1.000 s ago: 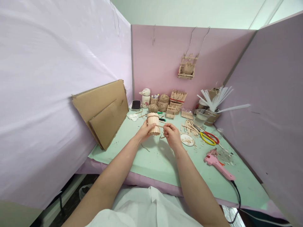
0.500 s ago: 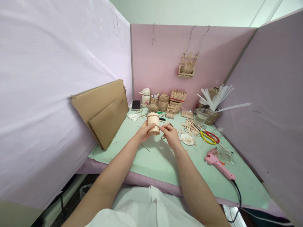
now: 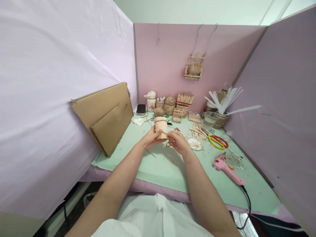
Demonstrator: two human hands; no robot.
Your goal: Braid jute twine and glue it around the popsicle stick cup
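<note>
My left hand (image 3: 151, 137) is closed around the lower left side of a small cup made of wooden craft sticks (image 3: 161, 124), held upright above the table. A band of twine circles the cup near its top. A second strand of twine (image 3: 164, 132) runs across the lower part, under my left thumb. My right hand (image 3: 177, 141), fingers pinched together, grips this twine just right of the cup. A loop of it hangs below the right fingers. Part of the cup's base is hidden by my left fingers.
A pink glue gun (image 3: 228, 171) lies at the right, with scissors (image 3: 217, 142), a white dish (image 3: 195, 144) and loose sticks (image 3: 197, 131) beyond it. Cardboard sheets (image 3: 108, 121) lean at the left. Twine balls, a bottle (image 3: 151, 101) and a phone (image 3: 141, 109) stand or lie at the back.
The cup has turned or tilted slightly in my left hand and shifted a little right. My right fingers have curled in more around the twine. The view has shifted slightly.
</note>
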